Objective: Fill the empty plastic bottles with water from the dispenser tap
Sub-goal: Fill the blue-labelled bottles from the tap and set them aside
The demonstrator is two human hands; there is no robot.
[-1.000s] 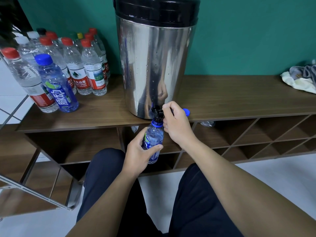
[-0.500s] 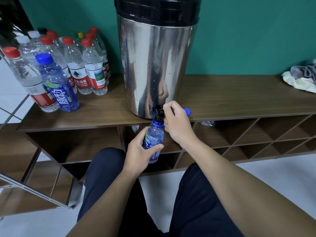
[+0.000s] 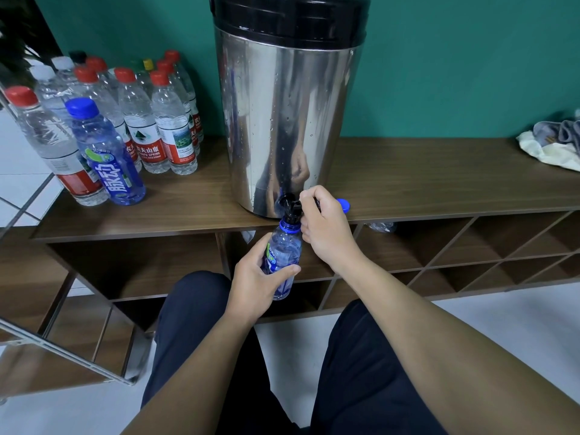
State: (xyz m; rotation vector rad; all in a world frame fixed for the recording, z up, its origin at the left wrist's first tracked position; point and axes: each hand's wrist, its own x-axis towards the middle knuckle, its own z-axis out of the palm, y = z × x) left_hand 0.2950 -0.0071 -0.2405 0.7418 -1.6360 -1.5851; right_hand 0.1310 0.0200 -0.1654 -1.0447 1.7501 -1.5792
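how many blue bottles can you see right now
2. One capped blue bottle stands at the front of the cluster on the shelf's left; the other blue bottle is gripped by the left hand under the tap. Others may be hidden.

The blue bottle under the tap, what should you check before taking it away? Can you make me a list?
1. Bottle mouth right under the tap: ok, the blue bottle has its neck ring directly below the spout.
2. Bottle held firmly: ok, the left hand grips its middle.
3. Tap under control: ok, the right hand holds the tap handle.
4. Bottle full enough: cannot tell, the water level is hard to see through the blue plastic.
5. Cap ready: ok, a blue cap lies on the shelf beside the dispenser.
6. Spills: cannot tell, drops show on the dispenser wall, but no puddle is visible.
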